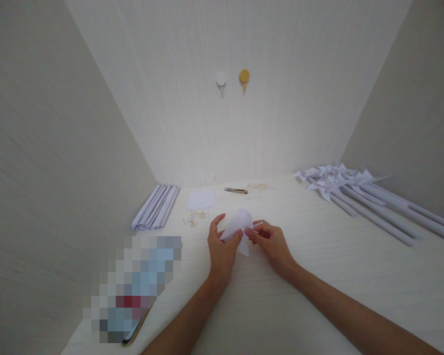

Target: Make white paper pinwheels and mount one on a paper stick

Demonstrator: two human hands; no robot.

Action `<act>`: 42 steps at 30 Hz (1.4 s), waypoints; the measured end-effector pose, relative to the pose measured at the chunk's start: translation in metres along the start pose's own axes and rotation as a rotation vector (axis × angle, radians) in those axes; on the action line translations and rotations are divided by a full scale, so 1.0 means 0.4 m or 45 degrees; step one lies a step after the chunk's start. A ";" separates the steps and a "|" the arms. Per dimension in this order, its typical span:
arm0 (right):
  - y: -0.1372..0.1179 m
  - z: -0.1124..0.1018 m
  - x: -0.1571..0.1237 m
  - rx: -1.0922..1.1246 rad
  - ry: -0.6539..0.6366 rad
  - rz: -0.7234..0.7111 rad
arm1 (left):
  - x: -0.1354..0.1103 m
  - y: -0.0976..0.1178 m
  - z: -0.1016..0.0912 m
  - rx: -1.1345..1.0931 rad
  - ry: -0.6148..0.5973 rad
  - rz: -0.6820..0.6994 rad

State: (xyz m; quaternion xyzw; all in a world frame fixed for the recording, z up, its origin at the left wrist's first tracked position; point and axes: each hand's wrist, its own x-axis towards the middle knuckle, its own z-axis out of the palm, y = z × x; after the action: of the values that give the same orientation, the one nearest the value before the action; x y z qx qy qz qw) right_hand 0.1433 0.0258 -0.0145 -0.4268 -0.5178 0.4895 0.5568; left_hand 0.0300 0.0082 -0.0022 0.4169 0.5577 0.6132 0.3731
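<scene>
A white paper pinwheel point(243, 219), its blades curled in toward the middle, is held up between both hands over the table. My left hand point(222, 251) is closed on its left side, with the thumb pressed near the centre and the forefinger curved around the outer edge. At the right side, my right hand point(272, 242) pinches a corner of the paper between thumb and fingers. One pointed blade hangs down below the hands. Whether a pin or stick sits at the centre is hidden by the fingers.
Rolled paper tubes point(156, 207) lie left, beside a flat paper square point(201, 199) and small pale sticks point(195, 218). Thread snips point(236, 191) lie at the back near more tiny pieces point(257, 186). Finished pinwheels point(329, 180) are piled right. A pixelated phone-like object point(140, 286) is front left.
</scene>
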 end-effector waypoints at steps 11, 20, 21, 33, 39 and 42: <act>0.001 0.000 0.000 -0.011 0.010 0.009 | -0.003 0.006 0.001 -0.010 -0.010 -0.044; -0.003 0.000 0.002 0.000 0.035 -0.017 | -0.001 -0.007 0.004 -0.032 0.011 -0.055; -0.004 0.000 0.002 0.002 0.034 -0.015 | -0.001 -0.009 0.004 -0.032 0.013 -0.056; 0.002 -0.002 0.001 -0.039 0.015 -0.053 | -0.001 -0.003 0.003 -0.085 -0.018 -0.110; 0.012 -0.006 0.002 -0.049 0.039 -0.080 | 0.003 -0.006 0.002 -0.128 -0.062 -0.099; 0.010 -0.003 0.001 -0.043 0.038 -0.088 | 0.003 -0.007 0.003 -0.118 -0.033 -0.093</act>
State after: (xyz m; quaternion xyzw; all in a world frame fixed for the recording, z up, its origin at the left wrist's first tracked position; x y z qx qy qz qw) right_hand 0.1441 0.0270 -0.0186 -0.4253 -0.5323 0.4547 0.5736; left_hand 0.0308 0.0099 -0.0049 0.3862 0.5386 0.6190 0.4214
